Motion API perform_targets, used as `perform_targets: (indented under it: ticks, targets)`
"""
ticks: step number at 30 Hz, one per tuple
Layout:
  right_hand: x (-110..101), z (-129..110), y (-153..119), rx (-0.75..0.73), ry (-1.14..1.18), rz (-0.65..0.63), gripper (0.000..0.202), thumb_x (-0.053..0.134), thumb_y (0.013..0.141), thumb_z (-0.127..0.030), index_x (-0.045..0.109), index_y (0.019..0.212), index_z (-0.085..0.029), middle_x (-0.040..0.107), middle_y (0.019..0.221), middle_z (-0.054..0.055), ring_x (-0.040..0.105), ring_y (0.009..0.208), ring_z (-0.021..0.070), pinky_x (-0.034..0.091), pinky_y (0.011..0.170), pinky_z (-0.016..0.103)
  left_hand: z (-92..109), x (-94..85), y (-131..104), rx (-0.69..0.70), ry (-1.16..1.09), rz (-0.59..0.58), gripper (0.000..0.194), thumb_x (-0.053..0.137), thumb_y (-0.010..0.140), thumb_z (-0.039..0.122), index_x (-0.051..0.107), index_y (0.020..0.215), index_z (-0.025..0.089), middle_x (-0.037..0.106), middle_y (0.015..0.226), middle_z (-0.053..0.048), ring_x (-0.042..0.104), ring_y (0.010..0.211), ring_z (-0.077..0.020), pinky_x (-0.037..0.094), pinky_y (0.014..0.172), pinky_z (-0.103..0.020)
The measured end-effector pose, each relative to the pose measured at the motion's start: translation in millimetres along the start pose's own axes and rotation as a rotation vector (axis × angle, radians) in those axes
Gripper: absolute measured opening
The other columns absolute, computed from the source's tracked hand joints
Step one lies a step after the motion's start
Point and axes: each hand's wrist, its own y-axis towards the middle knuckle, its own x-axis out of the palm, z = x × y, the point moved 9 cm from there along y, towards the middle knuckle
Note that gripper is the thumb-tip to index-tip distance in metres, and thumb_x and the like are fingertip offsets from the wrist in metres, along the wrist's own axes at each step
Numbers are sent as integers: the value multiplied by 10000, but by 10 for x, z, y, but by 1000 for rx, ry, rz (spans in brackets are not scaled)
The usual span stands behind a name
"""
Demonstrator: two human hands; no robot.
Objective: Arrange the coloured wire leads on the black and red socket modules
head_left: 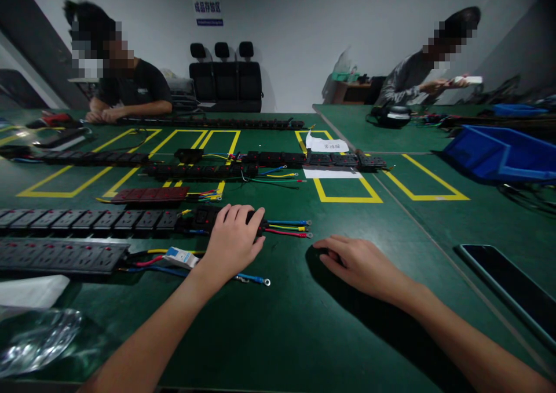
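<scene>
My left hand [237,233] lies over the end of a black socket strip [125,219], fingers bent across its top and thumb at its side. Blue, yellow-green and red wires with ring terminals [307,229] stick out to the right of that hand. My right hand [356,259] rests on the green table with its fingers curled in; the inside of the hand is hidden and dark. Nearer to me lies a second socket strip [65,255], its wires running under my left wrist. A white-and-blue label [181,258] is wrapped on those wires.
More socket strips [200,171] and a dark red one [150,195] lie farther back. To the right are a phone [512,286] and a blue bin [499,152]. A clear plastic bag [39,338] lies at near left. Two people sit across the table.
</scene>
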Motion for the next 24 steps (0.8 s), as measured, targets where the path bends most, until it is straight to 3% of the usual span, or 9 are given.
perform_targets:
  ticks: [18,24]
  targets:
    - [8,11,-2,10,-6,-3,248,547,978,-248,683,1184,-240,698,878,34,635,708,162,387,637,277,1,-14,-5,-22,-22,20,606,654,899,379,526,1429,116,580,1348,-190,527,1255,-353,387,1112,-556]
    - [31,53,8,14,44,3,252,543,975,-250,687,1182,-244,695,846,26,627,673,153,388,614,274,-6,-28,-5,-33,-49,28,523,621,924,384,571,1392,155,588,1325,-164,523,1264,-334,378,1119,-553]
